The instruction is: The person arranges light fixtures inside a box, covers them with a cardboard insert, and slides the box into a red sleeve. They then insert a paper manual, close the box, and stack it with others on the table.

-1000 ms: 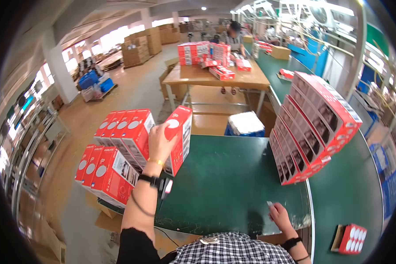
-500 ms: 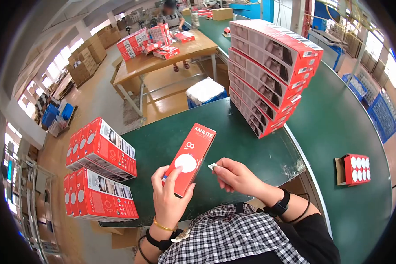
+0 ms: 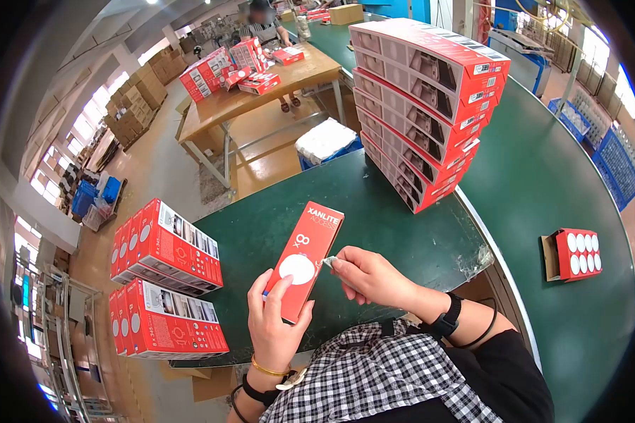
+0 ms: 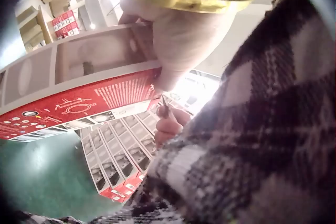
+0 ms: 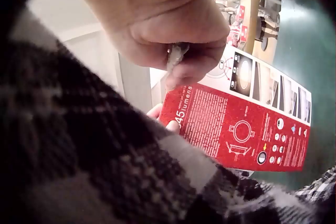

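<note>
A red and white XANLITE carton (image 3: 305,240) is held at its near end by my left hand (image 3: 269,328), with fingers over its front and the thumb along its right side. Between thumb and index finger, my right hand (image 3: 375,276) pinches a small whitish scrap (image 3: 328,261) right at the carton's right edge. In the right wrist view the scrap (image 5: 177,56) looks crumpled and translucent; what it is, I cannot tell. The printed side of the carton (image 5: 247,129) lies beyond that hand. From the left wrist, the carton (image 4: 84,98) stretches away to the left.
Two groups of similar cartons (image 3: 180,317) stand at the left edge of the green table (image 3: 275,190). A tall stack of wide boxes (image 3: 420,113) rises at the back right. One small open carton (image 3: 578,254) lies farther right. A person (image 3: 264,32) works behind a wooden table (image 3: 310,67).
My left hand has brought the carton from beside the left group to in front of me. My right hand has come up from the table's near edge, bringing the scrap to the carton's edge.
</note>
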### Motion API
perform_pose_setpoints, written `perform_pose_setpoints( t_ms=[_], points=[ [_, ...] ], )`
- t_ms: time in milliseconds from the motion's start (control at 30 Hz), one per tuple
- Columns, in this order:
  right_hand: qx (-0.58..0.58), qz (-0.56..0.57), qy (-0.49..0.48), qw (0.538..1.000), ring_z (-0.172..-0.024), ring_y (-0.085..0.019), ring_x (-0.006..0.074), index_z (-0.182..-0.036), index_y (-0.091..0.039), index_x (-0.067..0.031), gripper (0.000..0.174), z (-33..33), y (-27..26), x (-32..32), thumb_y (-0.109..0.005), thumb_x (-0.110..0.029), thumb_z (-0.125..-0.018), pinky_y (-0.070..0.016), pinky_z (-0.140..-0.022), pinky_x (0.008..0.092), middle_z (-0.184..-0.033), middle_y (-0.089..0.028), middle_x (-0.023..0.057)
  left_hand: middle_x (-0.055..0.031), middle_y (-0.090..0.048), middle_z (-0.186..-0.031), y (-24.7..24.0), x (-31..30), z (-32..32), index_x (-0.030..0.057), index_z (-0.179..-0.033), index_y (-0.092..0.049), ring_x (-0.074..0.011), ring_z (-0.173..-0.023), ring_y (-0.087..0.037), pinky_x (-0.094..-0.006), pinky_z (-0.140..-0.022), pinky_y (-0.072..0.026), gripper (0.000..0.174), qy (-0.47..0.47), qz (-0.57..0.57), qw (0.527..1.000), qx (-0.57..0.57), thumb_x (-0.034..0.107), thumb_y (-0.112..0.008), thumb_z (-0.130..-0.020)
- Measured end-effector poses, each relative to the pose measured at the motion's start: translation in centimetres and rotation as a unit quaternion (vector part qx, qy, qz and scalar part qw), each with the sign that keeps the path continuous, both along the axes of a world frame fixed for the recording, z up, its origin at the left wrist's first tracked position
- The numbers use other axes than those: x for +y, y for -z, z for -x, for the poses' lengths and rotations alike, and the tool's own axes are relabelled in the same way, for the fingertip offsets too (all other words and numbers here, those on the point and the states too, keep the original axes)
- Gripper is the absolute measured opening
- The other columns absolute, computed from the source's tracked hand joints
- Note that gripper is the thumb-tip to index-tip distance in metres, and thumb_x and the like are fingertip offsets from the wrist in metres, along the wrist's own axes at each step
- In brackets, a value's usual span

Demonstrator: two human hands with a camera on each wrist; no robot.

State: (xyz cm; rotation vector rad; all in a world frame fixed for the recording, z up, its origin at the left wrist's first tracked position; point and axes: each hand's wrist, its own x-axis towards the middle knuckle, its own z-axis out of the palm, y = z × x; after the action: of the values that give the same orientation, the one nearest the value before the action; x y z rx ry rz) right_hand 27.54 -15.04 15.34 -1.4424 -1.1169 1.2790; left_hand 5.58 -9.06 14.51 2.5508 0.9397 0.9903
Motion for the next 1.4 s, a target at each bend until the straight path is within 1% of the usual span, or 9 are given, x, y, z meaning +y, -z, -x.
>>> perform_pose_setpoints(
  t_ms=[433,500,800,900,967,1100,1267,1333,1400],
  points=[
    [-0.011,0.022,-0.001,1.0,-0.053,-0.054,0.0059,-0.098,-0.057,-0.0048,0.035,-0.2,-0.1,-0.1,-0.043,-0.035,-0.107,-0.0434,-0.047,0.0215,-0.066,-0.058,-0.0015,-0.0184,-0.047,-0.136,-0.3,0.0,-0.2,0.0079,-0.129,-0.055,-0.036,-0.123,-0.053,-0.0441,-0.098,-0.0492,0.064,0.005,0.002,1.0,0.004,0.008,-0.084,-0.072],
    [-0.011,0.028,0.002,1.0,-0.053,-0.054,0.0058,-0.098,-0.058,-0.0047,0.034,-0.2,-0.3,-0.1,-0.043,-0.034,-0.107,-0.0433,-0.047,0.0215,-0.066,-0.058,-0.0015,-0.0183,-0.049,-0.135,-0.3,0.1,-0.2,0.0088,-0.128,-0.057,-0.0341,-0.113,-0.059,-0.0406,-0.084,-0.054,0.066,0.006,-0.045,0.999,0.011,0.011,-0.087,-0.07],
    [0.02,0.037,0.008,0.999,-0.051,-0.053,0.0054,-0.098,-0.057,-0.0045,0.034,-0.1,0.1,-0.2,-0.044,-0.034,-0.107,-0.0416,-0.044,0.0213,-0.064,-0.057,-0.0024,-0.0182,-0.049,-0.134,0.0,-0.1,-0.4,0.0079,-0.128,-0.058,-0.0333,-0.11,-0.061,-0.0396,-0.083,-0.0546,0.066,0.022,-0.029,0.999,0.006,0.01,-0.087,-0.07],
    [0.075,0.032,0.027,0.996,-0.048,-0.052,0.0073,-0.092,-0.055,-0.0055,0.031,0.3,0.7,-0.2,-0.045,-0.031,-0.105,-0.0416,-0.042,0.0237,-0.063,-0.057,-0.001,-0.0184,-0.049,-0.134,-0.4,-0.3,-0.4,0.0079,-0.128,-0.058,-0.0333,-0.11,-0.061,-0.0397,-0.083,-0.0549,0.065,0.019,-0.042,0.999,0.02,0.01,-0.087,-0.07],
    [0.097,0.022,0.032,0.994,-0.049,-0.05,0.0052,-0.098,-0.056,-0.0051,0.033,0.6,1.2,-0.2,-0.045,-0.035,-0.107,-0.0398,-0.043,0.0213,-0.063,-0.056,-0.0027,-0.0184,-0.049,-0.134,-0.4,-0.4,-0.5,0.0079,-0.128,-0.058,-0.0335,-0.11,-0.061,-0.0396,-0.083,-0.0549,0.065,0.019,-0.043,0.999,0.018,0.01,-0.086,-0.07],
    [0.061,-0.011,0.048,0.997,-0.05,-0.051,0.0051,-0.098,-0.056,-0.0056,0.032,1.0,1.3,-0.1,-0.045,-0.034,-0.107,-0.0412,-0.044,0.0213,-0.064,-0.056,-0.0027,-0.0182,-0.049,-0.133,0.0,-0.5,-0.6,0.008,-0.128,-0.057,-0.0343,-0.11,-0.061,-0.0397,-0.083,-0.0553,0.064,0.027,-0.031,0.999,0.009,0.01,-0.086,-0.071],
    [-0.003,0.018,-0.05,0.999,-0.051,-0.053,0.0055,-0.098,-0.056,-0.0058,0.03,-0.7,-0.1,0.1,-0.045,-0.032,-0.107,-0.0441,-0.047,0.0217,-0.065,-0.056,-0.0025,-0.0181,-0.049,-0.132,-0.4,-0.3,-0.5,0.008,-0.128,-0.056,-0.0351,-0.111,-0.06,-0.0406,-0.086,-0.0556,0.064,0.024,-0.035,0.999,0.018,0.01,-0.086,-0.071],
    [-0.007,0.019,-0.059,0.998,-0.052,-0.054,0.0055,-0.098,-0.056,-0.0055,0.03,-0.8,0.1,0.1,-0.045,-0.032,-0.107,-0.0441,-0.047,0.0218,-0.065,-0.056,-0.0024,-0.018,-0.05,-0.131,-0.2,-0.3,-0.6,0.008,-0.127,-0.056,-0.0352,-0.111,-0.06,-0.0411,-0.086,-0.0556,0.064,0.024,-0.032,0.999,0.014,0.01,-0.086,-0.071],
    [-0.011,0.019,-0.068,0.997,-0.052,-0.054,0.0055,-0.099,-0.057,-0.0053,0.03,-0.7,0.2,0.1,-0.045,-0.032,-0.107,-0.0442,-0.047,0.0218,-0.065,-0.056,-0.0023,-0.0174,-0.048,-0.132,-0.1,-0.5,-0.5,0.0094,-0.128,-0.054,-0.036,-0.117,-0.056,-0.0436,-0.094,-0.0514,0.063,0.028,-0.002,1.0,0.01,0.008,-0.084,-0.072]
  ],
)
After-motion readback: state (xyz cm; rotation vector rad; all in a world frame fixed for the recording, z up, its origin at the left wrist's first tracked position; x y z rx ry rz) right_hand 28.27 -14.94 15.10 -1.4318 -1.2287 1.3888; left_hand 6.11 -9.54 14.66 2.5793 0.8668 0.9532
